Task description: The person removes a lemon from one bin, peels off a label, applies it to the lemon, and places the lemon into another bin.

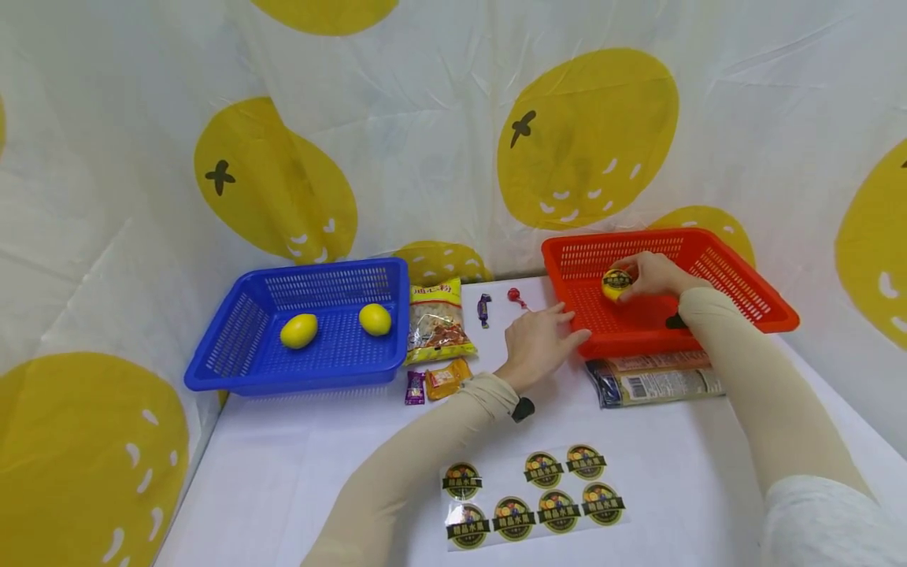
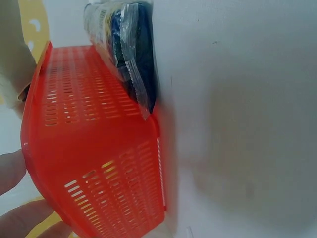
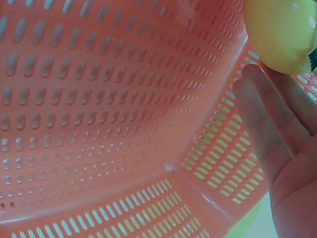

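My right hand point(image 1: 655, 275) holds a yellow lemon point(image 3: 280, 37) inside the red basket point(image 1: 631, 343), its fingertips against the fruit. A round black-and-gold sticker point(image 1: 618, 279) faces up on that lemon. At the basket's left front corner is my left hand point(image 1: 536, 346), its fingers spread and fairly straight; in the left wrist view its fingertips point(image 2: 25, 218) are right at the rim. Farther left stands a blue basket point(image 1: 319, 376) with two lemons point(image 1: 299, 331) in it. On the table in front lies a clear sheet of round stickers point(image 1: 513, 517).
Between the baskets lie a yellow snack bag point(image 1: 437, 323), a purple candy point(image 1: 415, 387), an orange packet point(image 1: 447, 379), a dark wrapped candy point(image 1: 484, 310) and a red lollipop point(image 1: 516, 296). A long dark package point(image 1: 655, 380) lies along the red basket's front. A patterned curtain point(image 1: 439, 142) hangs behind.
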